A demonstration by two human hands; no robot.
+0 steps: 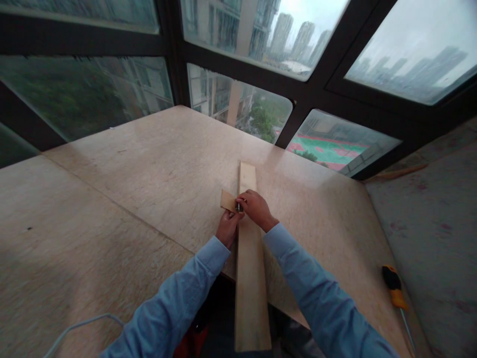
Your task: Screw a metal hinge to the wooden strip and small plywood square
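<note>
A long pale wooden board [251, 288] lies across the table edge, its near end jutting out toward me. Over its left side my left hand [228, 227] pinches a small flat piece of wood [227, 200] from below. My right hand [256, 206] is closed above the board, fingertips at a small shiny metal piece [239, 206] by the wooden piece's right end. The metal piece is partly hidden by my fingers, and I cannot make out its kind.
A screwdriver [393, 291] with a black and orange handle rests at the right by the wall [432, 219]. A pale cable [82, 322] curves at the lower left. Dark-framed windows stand behind the wooden tabletop [149, 164], which has a seam.
</note>
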